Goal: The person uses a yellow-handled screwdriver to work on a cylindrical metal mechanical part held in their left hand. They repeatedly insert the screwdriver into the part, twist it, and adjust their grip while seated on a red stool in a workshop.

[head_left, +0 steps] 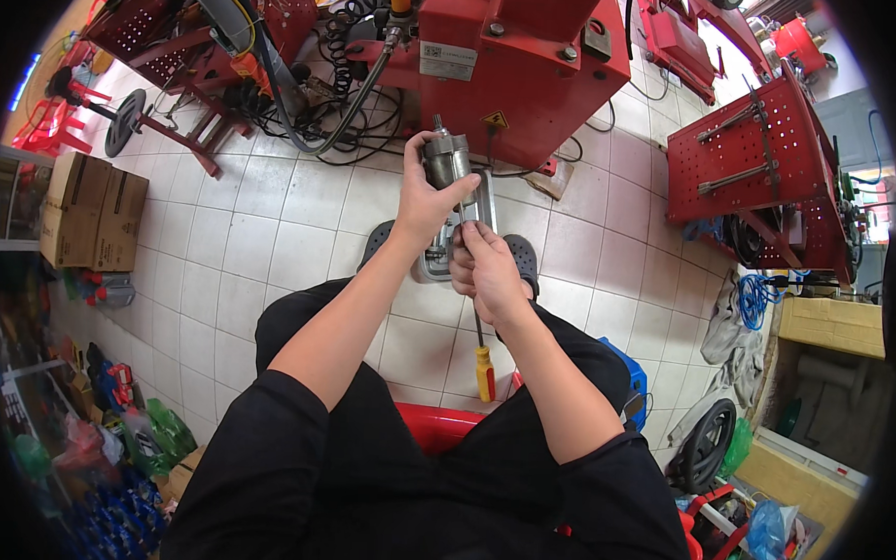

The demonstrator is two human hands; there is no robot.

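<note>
My left hand [426,195] is wrapped round a grey metal cylinder [446,159], likely a small motor, with a narrow toothed shaft at its far end. Just below it, my right hand [486,268] is closed with thumb and forefinger pinched together. A screwdriver [485,373] with a yellow and red handle points toward me; its thin shaft runs up into the right hand, and a slim metal end shows above the fingers, close to the cylinder. Under both hands a silver metal tray [487,197] rests on the floor between my shoes; small metal parts in it are partly hidden.
A large red machine [519,75] stands straight ahead, with black cables and hoses [350,119] beside it. Cardboard boxes [80,213] are at the left. A red perforated rack [753,162] stands at the right, with a blue case [637,380] by my right knee.
</note>
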